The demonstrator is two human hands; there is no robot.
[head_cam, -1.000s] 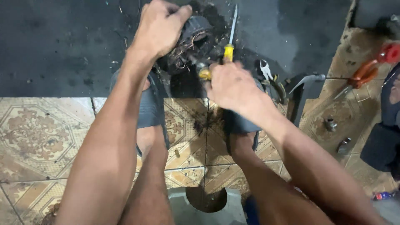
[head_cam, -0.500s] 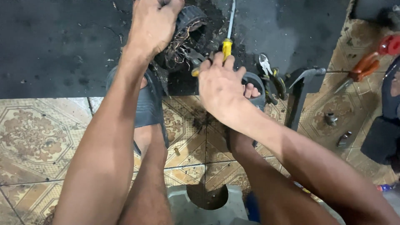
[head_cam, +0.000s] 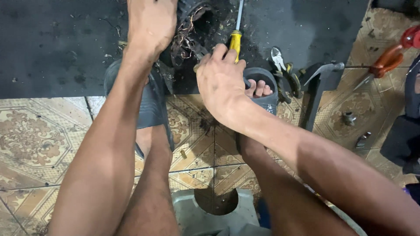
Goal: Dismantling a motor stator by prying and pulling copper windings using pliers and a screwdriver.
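The person sits low over a patterned tiled floor (head_cam: 39, 140), both bare arms stretched forward onto a black rubber mat (head_cam: 57, 48) littered with bits of debris. The left hand (head_cam: 151, 26) is pressed down flat over a dark, round motor winding with frayed copper wire (head_cam: 190, 30), which lies on the mat at the top of view, just ahead of the feet. Its fingers curl over the far edge, so I cannot tell how tight that grip is. The right hand (head_cam: 221, 81) is clenched around a yellow-handled screwdriver (head_cam: 236, 37), its steel shaft pointing away from the person and running out of the top of the frame, just beside the winding.

Both feet are in dark rubber sandals; the right sandal (head_cam: 262, 87) sits right behind the screwdriver hand, toes showing. Just to its right lie a pair of dark-handled cutting pliers (head_cam: 282, 70) and a steel hammer head on a black handle (head_cam: 319, 76), touching the mat's edge. Farther right, well apart, red-handled pliers (head_cam: 389, 57) rest on the tiles, with two small metal fittings (head_cam: 350, 119) nearby. A grey plastic stool with a round hole (head_cam: 214, 209) shows between the legs at the bottom.
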